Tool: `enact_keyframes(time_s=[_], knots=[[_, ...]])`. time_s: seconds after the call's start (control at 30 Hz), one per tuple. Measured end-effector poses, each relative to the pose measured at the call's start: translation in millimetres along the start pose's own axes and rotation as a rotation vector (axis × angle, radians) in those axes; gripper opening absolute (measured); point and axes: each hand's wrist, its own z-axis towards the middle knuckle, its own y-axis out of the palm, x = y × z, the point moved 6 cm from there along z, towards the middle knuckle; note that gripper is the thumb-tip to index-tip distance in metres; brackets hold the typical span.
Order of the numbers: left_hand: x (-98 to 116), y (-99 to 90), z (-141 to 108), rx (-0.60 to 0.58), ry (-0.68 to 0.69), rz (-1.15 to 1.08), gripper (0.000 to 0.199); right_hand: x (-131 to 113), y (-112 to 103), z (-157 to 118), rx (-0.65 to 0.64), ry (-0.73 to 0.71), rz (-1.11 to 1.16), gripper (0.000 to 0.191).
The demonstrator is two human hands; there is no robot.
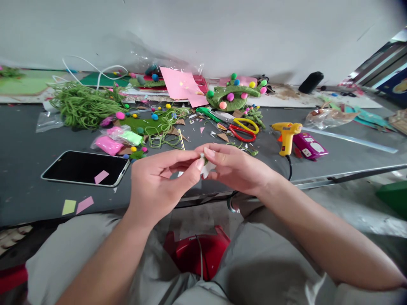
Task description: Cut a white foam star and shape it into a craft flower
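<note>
My left hand (163, 178) and my right hand (233, 167) meet over the table's front edge, thumbs and fingers pinched together. Between them is a small white piece with a bit of green (208, 166), mostly hidden by the fingers; its kind is unclear. Just beyond the hands lie scissors with red and yellow handles (243, 129), another pair with a green handle (205, 112), and scraps of card. A loose tangle of green yarn (162, 129) sits behind the left hand.
A phone (84, 168) lies at left, a yellow glue gun (288, 135) and purple box (310, 146) at right. Further back are a green yarn heap (85, 103), pink paper (184, 87) and a green wreath with coloured pompoms (227, 97). A red stool (200, 252) shows below.
</note>
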Motion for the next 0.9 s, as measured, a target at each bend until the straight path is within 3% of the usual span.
enact_keyframes(time_s=[0.9], knots=[[-0.5, -1.1, 0.7, -0.002, -0.028, 0.024, 0.015, -4.0, 7.1, -2.7, -0.013, -0.001, -0.018, 0.027]])
